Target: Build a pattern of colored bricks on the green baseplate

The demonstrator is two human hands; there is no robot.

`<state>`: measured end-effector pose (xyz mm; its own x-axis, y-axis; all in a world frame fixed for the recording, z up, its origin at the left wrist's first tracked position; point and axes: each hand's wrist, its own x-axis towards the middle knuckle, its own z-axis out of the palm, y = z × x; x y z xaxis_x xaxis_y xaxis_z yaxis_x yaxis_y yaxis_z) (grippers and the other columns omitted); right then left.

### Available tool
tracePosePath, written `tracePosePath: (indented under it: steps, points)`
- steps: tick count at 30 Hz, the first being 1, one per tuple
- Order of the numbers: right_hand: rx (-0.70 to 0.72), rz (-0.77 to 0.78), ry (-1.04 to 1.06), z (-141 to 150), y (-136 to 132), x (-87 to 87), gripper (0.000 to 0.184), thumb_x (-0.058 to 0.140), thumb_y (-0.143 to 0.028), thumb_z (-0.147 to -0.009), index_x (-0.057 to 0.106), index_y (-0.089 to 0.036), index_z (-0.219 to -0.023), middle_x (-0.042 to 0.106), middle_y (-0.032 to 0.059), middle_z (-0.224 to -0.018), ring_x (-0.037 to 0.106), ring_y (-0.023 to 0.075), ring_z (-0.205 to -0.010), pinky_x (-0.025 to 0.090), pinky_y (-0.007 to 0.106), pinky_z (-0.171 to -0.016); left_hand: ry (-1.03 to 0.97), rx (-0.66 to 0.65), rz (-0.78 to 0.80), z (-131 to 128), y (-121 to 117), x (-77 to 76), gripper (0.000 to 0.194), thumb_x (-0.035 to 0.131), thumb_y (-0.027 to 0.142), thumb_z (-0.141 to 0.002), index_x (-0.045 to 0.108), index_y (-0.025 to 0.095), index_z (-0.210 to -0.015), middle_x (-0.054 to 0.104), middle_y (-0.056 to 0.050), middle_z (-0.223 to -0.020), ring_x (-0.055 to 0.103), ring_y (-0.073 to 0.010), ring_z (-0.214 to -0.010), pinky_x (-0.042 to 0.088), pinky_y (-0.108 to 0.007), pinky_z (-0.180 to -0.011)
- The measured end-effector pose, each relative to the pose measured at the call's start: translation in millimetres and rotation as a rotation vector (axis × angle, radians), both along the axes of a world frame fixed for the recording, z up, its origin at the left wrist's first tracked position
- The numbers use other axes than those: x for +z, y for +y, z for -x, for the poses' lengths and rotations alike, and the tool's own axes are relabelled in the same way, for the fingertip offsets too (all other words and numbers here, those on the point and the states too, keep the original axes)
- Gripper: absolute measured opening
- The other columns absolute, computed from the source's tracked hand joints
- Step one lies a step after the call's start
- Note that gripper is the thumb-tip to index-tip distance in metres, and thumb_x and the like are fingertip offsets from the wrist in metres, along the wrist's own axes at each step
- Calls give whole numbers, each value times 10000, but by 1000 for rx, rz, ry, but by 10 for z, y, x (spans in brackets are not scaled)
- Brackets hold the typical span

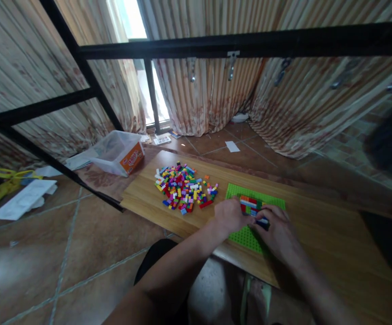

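**Two Hands Meet Over One Green Baseplate; Bin Label Too Small to Read**

One clear plastic bin [114, 151] stands on the floor beyond the left end of the wooden table [304, 221]. Its orange label [133, 157] carries white lettering, too small and blurred to read. A white printed sheet [162, 140] near the window shows black marks, also unreadable.

One green baseplate [246, 238] lies on the table in front of the person. Its studs face up, and a cluster of toy bricks [249, 202] sits on it in orange, red, white, blue and green; the hands cover part of the cluster, so it cannot be fully counted. The right hand [279, 228] is curled, its thumb and fingers gripping one dark blue brick [262, 224] over the baseplate. The left hand [228, 214] is bent in from the other side, its fingertips close to the right thumb; whether it grips anything cannot be told.

One loose pile of bricks [182, 187], too many to count, spreads over the table to the left of the baseplate, well apart from it. One dark flat object [387, 241] lies toward the table's right end. Five metal clips [231, 67] hang along the black bar [202, 50] before the striped curtains [212, 90].
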<state>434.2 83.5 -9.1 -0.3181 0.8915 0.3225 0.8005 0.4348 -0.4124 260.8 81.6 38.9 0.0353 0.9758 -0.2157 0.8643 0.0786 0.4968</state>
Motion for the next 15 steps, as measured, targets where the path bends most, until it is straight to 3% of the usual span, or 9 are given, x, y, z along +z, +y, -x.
tracePosePath:
  steps: [5,9,12,15]
  points:
    - [42,-36,-73,-41,27,0,206,633,-431,-773,610,-228,-795,578,85,-1061,543,276,-996,459,421,-876,23,-26,-9,13,-21,30,585,609,621,-740,612,162,-1101,710,-134,-1029,674,-290,-980,541,-353,-807]
    - [56,-62,-126,-33,53,15,232,650,-428,-759,630,-221,-861,597,90,-1056,552,284,-969,465,431,-854,-12,-27,-49,65,35,21,428,540,531,-819,674,179,-1023,725,-121,-981,679,-277,-953,542,-347,-782]
    - [65,-78,-126,87,44,78,206,640,-395,-783,642,-221,-895,619,85,-1034,553,284,-940,457,441,-844,-108,50,-141,175,123,50,316,516,437,-855,711,205,-942,732,-89,-886,682,-242,-875,526,-316,-745]
    - [113,-89,-39,329,-10,170,159,587,-360,-847,649,-224,-900,639,71,-1017,561,266,-954,446,433,-870,-327,183,-327,344,224,131,276,499,365,-878,713,192,-884,716,-58,-808,657,-186,-765,495,-276,-700]
